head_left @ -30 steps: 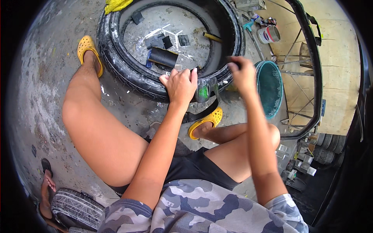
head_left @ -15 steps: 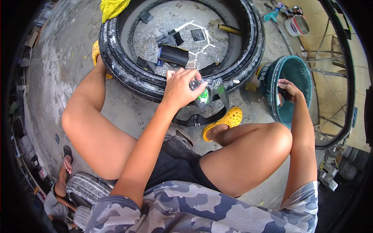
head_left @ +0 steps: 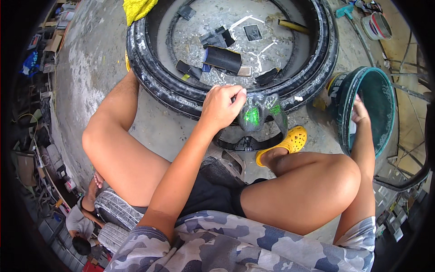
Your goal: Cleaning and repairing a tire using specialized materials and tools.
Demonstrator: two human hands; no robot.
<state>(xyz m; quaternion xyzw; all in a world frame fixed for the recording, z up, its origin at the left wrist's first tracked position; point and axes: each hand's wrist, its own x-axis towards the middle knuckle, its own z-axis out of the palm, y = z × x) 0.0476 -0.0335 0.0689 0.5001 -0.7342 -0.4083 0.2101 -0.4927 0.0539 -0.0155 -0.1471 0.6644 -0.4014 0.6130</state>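
My left hand (head_left: 223, 106) is closed at the near rim of a large black tyre (head_left: 165, 100) lying flat. Its thumb and fingers pinch the edge of a dark, two-lobed piece with bright green patches (head_left: 252, 116). A curved black band (head_left: 248, 144) hangs below that piece, above the floor beside my yellow clog (head_left: 297, 138). At the right, my right hand (head_left: 360, 111) reaches into a teal bucket (head_left: 380, 119) along its left wall. Its fingers are curled and partly hidden, so what they hold cannot be made out. A small pale patch shows just beside them.
Inside the tyre's ring lie black rubber scraps (head_left: 222, 60) and a dark square (head_left: 252, 32). A yellow cloth (head_left: 137, 10) drapes over its far left rim. Beyond are a white bucket (head_left: 376, 26) and a teal-headed tool (head_left: 345, 11). Another person (head_left: 78, 221) sits behind at lower left, near tyres (head_left: 117, 209).
The view has shifted, so the tyre and bucket appear farther right. My right hand has turned inside the bucket, its fingers less visible. My left hand keeps its grip on the green-patched piece.
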